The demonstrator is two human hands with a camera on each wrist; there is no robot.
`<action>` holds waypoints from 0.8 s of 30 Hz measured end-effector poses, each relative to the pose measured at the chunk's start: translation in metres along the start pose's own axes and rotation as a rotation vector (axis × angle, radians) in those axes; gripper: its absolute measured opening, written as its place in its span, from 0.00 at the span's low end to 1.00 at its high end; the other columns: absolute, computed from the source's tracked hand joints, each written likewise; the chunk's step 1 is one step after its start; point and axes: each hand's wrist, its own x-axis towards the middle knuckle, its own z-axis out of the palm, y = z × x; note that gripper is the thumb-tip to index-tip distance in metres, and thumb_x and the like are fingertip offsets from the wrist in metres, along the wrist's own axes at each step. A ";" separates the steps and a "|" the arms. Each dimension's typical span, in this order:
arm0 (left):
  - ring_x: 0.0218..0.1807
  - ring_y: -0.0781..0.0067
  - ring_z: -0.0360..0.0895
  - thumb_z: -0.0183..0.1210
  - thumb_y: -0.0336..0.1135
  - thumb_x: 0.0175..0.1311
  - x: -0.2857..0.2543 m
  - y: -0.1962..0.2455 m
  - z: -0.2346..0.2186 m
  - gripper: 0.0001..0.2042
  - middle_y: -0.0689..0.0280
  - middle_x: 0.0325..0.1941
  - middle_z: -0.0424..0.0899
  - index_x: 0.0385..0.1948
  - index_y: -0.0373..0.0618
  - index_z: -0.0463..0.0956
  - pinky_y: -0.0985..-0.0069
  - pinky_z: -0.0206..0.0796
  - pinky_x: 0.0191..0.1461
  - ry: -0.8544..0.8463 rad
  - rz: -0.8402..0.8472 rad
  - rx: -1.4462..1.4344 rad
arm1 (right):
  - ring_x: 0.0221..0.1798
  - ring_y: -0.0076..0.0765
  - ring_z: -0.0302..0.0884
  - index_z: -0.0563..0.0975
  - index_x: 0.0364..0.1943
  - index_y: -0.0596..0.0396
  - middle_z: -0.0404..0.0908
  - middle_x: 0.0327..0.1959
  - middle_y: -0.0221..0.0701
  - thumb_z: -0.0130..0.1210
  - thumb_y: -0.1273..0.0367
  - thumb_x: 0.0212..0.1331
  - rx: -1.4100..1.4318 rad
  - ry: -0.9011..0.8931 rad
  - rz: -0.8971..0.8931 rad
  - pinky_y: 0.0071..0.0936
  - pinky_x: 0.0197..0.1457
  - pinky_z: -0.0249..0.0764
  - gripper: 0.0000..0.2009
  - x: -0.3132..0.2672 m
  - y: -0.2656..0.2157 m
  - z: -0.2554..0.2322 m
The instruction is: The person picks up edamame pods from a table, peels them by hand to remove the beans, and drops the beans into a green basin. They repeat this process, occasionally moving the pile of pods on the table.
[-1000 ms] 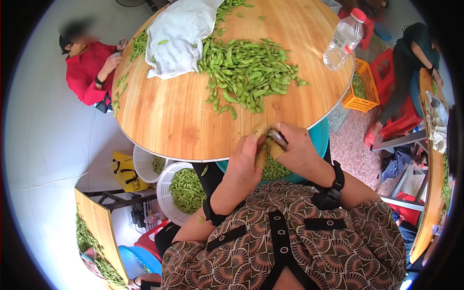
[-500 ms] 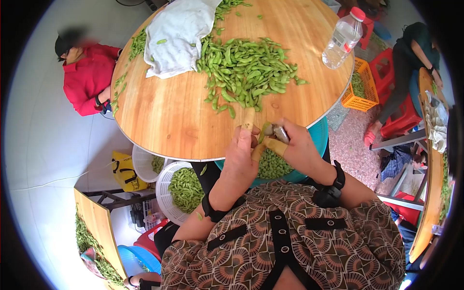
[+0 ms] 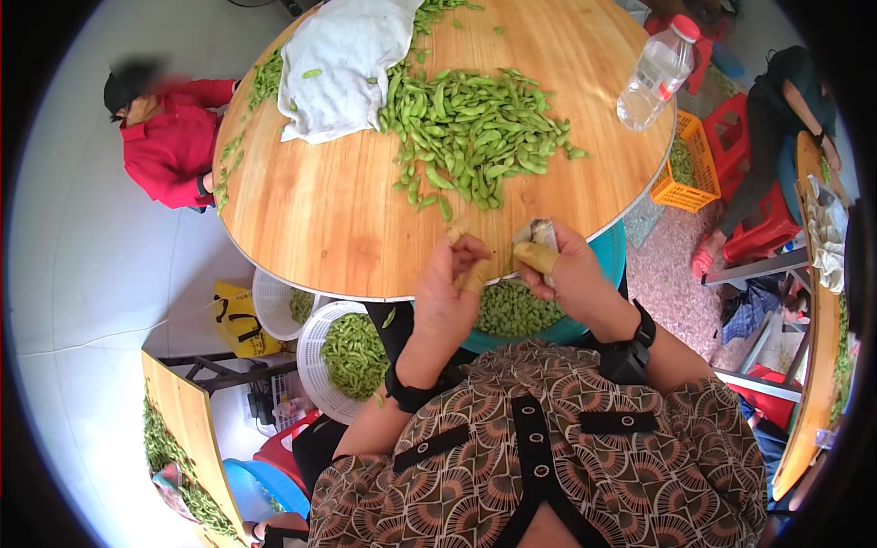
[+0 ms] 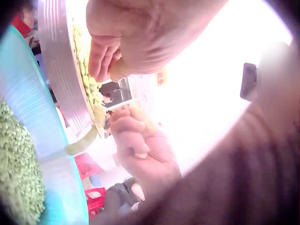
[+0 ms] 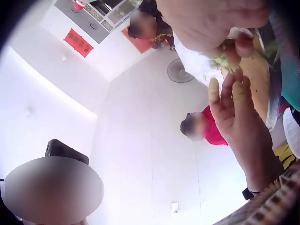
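Observation:
My left hand (image 3: 448, 297) is over the table's near edge, its fingers loosely bent and nothing visible between them. Yellow covers wrap its thumb and index finger. To its right, my right hand (image 3: 580, 279) grips a shiny silvery metal piece (image 3: 544, 234) between its yellow-covered thumb and index finger. The hands are a short gap apart. Below them a teal basin (image 3: 612, 251) holds shelled green beans (image 3: 516, 310). A single pod (image 4: 82, 143) shows beside the basin's rim in the left wrist view. Beyond the hands lies a heap of green soybean pods (image 3: 480, 132).
A white cloth (image 3: 343, 73) and a red-capped water bottle (image 3: 653, 78) lie on and stand on the round wooden table (image 3: 320, 219). White baskets (image 3: 311, 356) of pods are at lower left. A person in red (image 3: 169, 142) sits at the far left; an orange crate (image 3: 685, 187) stands right.
The hands were together around a green pod; they have moved apart, and the pod no longer shows between them. The silvery piece has stayed in the right hand. The person in red has lowered an arm.

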 end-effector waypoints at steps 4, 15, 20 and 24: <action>0.46 0.58 0.79 0.56 0.19 0.57 0.010 -0.006 -0.013 0.16 0.55 0.42 0.79 0.48 0.36 0.68 0.70 0.72 0.47 0.123 0.199 0.299 | 0.20 0.21 0.68 0.72 0.39 0.56 0.75 0.22 0.29 0.50 0.72 0.64 0.004 0.079 -0.049 0.17 0.20 0.62 0.04 0.006 -0.003 -0.012; 0.38 0.51 0.80 0.58 0.29 0.57 -0.018 0.006 -0.020 0.09 0.52 0.31 0.81 0.39 0.40 0.78 0.65 0.71 0.42 -0.671 0.048 0.460 | 0.46 0.25 0.76 0.74 0.46 0.59 0.78 0.41 0.27 0.53 0.69 0.62 -0.448 -0.071 0.145 0.24 0.39 0.80 0.11 -0.035 -0.026 -0.044; 0.38 0.49 0.78 0.57 0.34 0.56 -0.013 -0.091 0.003 0.09 0.51 0.31 0.80 0.35 0.40 0.77 0.62 0.70 0.43 -0.805 0.028 0.649 | 0.53 0.30 0.76 0.72 0.50 0.58 0.78 0.46 0.31 0.50 0.70 0.63 -0.371 -0.017 0.273 0.25 0.42 0.79 0.13 -0.042 -0.008 -0.063; 0.43 0.52 0.77 0.60 0.34 0.53 0.004 -0.138 0.033 0.11 0.54 0.36 0.80 0.37 0.44 0.76 0.61 0.68 0.46 -0.553 0.267 0.718 | 0.39 0.27 0.81 0.72 0.49 0.58 0.79 0.42 0.32 0.51 0.70 0.62 -0.313 -0.071 0.345 0.18 0.25 0.73 0.12 -0.041 -0.009 -0.067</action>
